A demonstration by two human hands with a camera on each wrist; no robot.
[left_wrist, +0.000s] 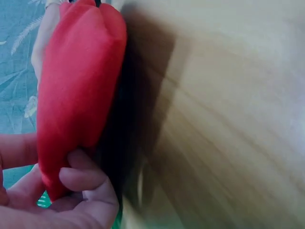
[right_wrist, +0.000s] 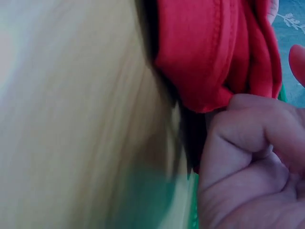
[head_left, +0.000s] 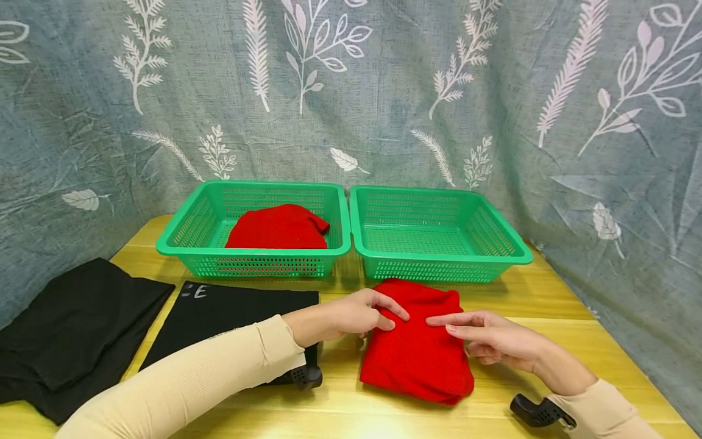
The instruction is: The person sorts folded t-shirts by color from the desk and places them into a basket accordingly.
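Note:
A folded red garment (head_left: 419,360) lies in front of the right basket, between my two hands. My left hand (head_left: 351,314) grips its left side, with index finger and thumb on top and the other fingers curled at the edge. On the opposite side my right hand (head_left: 499,338) holds the garment, index finger and thumb over the top, remaining fingers bent against the edge. Stitched seams and layered folds of the red garment (right_wrist: 195,52) show in the right wrist view. Its side bulges thickly above the table in the left wrist view, with curled fingers (left_wrist: 86,179) at its lower end.
A green basket (head_left: 252,252) at the back left contains another red cloth (head_left: 274,228). Beside it stands a second green basket (head_left: 439,259). A black garment with pale lettering (head_left: 236,311) lies partly under my left arm; another black garment (head_left: 82,329) lies farther left. A patterned curtain (head_left: 384,91) hangs behind.

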